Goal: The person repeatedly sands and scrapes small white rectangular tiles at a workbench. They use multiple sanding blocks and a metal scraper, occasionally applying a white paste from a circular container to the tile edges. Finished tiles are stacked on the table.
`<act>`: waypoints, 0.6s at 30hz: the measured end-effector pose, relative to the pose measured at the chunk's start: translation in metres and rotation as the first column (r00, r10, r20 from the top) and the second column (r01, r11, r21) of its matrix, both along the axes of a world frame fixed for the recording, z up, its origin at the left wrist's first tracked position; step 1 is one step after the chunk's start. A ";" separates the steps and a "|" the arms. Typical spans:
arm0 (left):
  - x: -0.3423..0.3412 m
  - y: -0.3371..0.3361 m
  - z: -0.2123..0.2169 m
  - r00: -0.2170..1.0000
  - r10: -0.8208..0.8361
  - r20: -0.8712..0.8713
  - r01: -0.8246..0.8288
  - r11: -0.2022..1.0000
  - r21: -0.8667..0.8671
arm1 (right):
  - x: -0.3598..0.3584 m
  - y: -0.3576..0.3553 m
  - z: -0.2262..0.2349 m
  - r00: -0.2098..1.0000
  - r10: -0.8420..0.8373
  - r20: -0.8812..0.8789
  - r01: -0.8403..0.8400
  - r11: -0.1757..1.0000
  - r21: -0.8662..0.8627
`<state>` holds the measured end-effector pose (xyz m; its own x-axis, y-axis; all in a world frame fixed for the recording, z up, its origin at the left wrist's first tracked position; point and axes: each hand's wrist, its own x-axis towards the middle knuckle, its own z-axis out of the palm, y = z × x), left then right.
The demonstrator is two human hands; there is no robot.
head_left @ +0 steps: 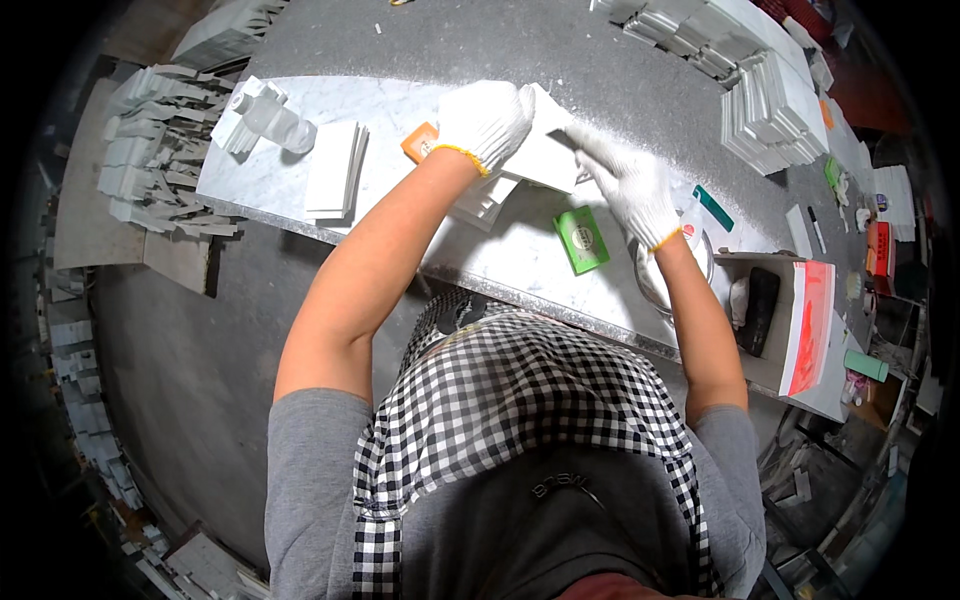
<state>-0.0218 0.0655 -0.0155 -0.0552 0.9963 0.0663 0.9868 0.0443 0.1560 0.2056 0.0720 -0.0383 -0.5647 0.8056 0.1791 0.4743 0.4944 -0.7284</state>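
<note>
In the head view, the left hand (pixel 482 122), in a white knitted glove with yellow trim, has its fingers curled onto a flat white rectangular slab (pixel 543 152), gripping it at the left! Across on the other side, the right hand (pixel 628 182), gloved to match, lays its fingers along the slab's right edge; whether they pinch it, I cannot tell. And the slab itself sits between the two gloves, above the grey-and-white marbled worktop (pixel 385 100), with more white pieces (pixel 482 207) just below it! A bright green rectangular packet (pixel 581 240) lies near the right hand, an orange packet (pixel 419 143) peeks out beside the left. Farther left stand a white slab stack (pixel 336 172) and a clear plastic bottle (pixel 275 122), tilted in view.
</note>
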 end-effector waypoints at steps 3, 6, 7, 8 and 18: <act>-0.002 0.003 -0.008 0.998 0.033 0.051 -0.032 0.999 -0.020 | -0.012 0.003 0.011 0.992 -0.044 0.116 0.033 0.995 0.097; 0.001 0.003 -0.003 0.993 0.082 0.081 -0.078 0.995 -0.056 | -0.011 -0.002 0.004 0.996 -0.024 0.083 0.011 0.988 0.151; 0.002 0.003 -0.005 0.995 0.082 0.059 -0.080 0.996 -0.045 | -0.008 -0.002 -0.001 0.998 0.002 0.055 -0.015 0.974 0.225; 0.002 0.003 -0.007 0.996 0.082 0.037 -0.081 0.996 -0.034 | -0.002 -0.005 -0.003 0.991 0.005 0.137 -0.036 0.974 0.225; -0.001 0.001 -0.002 0.997 0.034 0.076 -0.032 0.999 -0.026 | 0.015 -0.010 -0.003 0.982 -0.144 0.122 0.129 0.984 0.120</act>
<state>-0.0223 0.0665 -0.0171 -0.0918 0.9951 0.0363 0.9701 0.0812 0.2288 0.2211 0.0618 -0.0412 -0.4751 0.8558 0.2048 0.6295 0.4932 -0.6004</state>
